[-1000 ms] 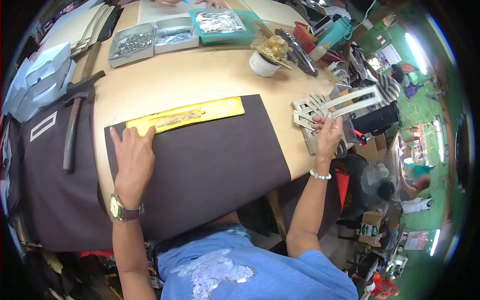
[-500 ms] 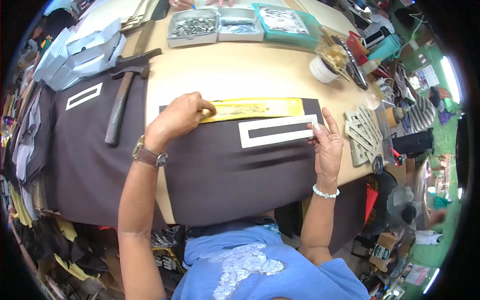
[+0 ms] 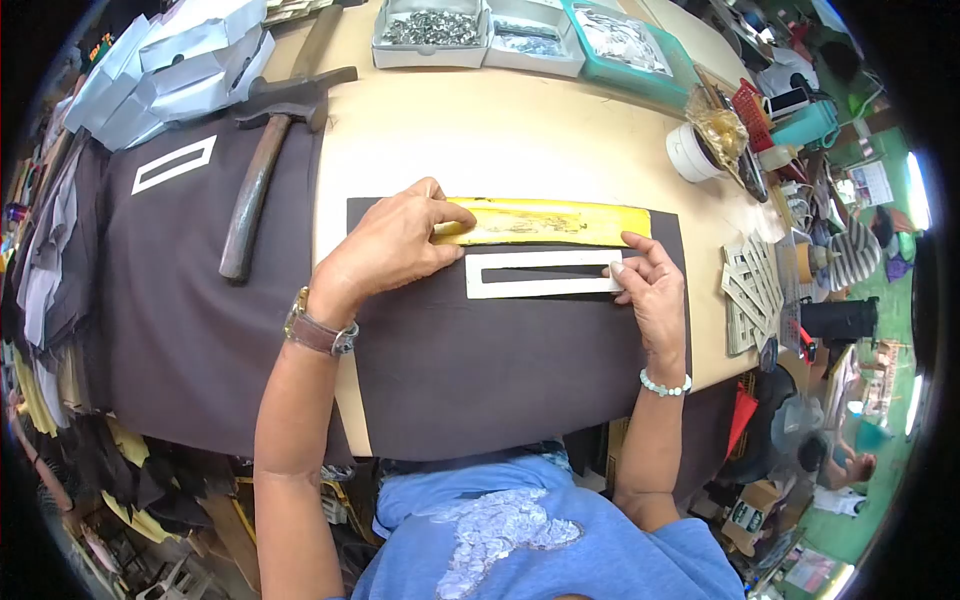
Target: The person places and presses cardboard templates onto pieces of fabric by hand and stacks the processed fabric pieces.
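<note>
My left hand [image 3: 405,238] has its thumb and fingers closed on the left end of a yellow strip [image 3: 560,222] with dark smudges. The strip lies along the far edge of a dark fabric piece [image 3: 500,380]. Pinched by its right end in my right hand [image 3: 652,295] is a white rectangular frame [image 3: 540,290] with a long slot. This frame sits just on the near side of the strip, roughly parallel to it; whether it rests fully on the fabric I cannot tell. My right index fingertip is by the strip's right end.
On the left, a hammer [image 3: 252,205] and another white frame [image 3: 165,181] lie on dark fabric [image 3: 200,330]. Boxes of metal parts [image 3: 432,58] stand at the back. A white tub [image 3: 690,153] and stacked slotted frames [image 3: 750,300] are on the right.
The white frame has moved closer to the strip and swung from a slant to nearly parallel with it. My right index finger has bent down toward the strip. The whole view has shifted slightly.
</note>
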### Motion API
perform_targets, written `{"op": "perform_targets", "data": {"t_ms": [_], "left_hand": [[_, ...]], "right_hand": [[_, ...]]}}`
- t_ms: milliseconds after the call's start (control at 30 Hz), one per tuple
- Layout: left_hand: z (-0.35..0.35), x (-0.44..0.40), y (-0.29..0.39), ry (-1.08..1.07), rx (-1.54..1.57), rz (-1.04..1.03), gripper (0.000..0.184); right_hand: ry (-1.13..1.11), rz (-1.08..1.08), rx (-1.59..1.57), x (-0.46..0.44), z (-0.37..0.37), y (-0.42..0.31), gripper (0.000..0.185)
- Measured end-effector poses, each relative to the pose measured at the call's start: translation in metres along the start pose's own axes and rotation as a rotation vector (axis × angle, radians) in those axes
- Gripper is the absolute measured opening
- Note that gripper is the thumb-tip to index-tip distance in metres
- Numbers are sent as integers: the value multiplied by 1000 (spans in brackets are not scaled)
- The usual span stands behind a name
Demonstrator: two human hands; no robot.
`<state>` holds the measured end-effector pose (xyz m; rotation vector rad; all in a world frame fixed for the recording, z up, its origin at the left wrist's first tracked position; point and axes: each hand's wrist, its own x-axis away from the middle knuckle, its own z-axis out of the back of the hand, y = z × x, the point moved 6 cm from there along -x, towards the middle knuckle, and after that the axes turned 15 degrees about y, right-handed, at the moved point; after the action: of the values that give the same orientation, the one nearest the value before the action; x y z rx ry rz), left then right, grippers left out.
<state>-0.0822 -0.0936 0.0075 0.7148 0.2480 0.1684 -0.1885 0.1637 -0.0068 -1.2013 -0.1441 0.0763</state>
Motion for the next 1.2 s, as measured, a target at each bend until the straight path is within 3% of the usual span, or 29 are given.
{"op": "perform_targets", "data": {"t_ms": [567,767,1200], "left_hand": [[-2,4,10,41,-109,-9,38],[-3,4,11,42,-89,34,37],[-5,4,8,33,-80,56,38]], "right_hand": [[73,-36,-11,-2,-1,4,42],[204,135,143,1,6,3,42],[226,86,90,-3,7,7,44]]}}
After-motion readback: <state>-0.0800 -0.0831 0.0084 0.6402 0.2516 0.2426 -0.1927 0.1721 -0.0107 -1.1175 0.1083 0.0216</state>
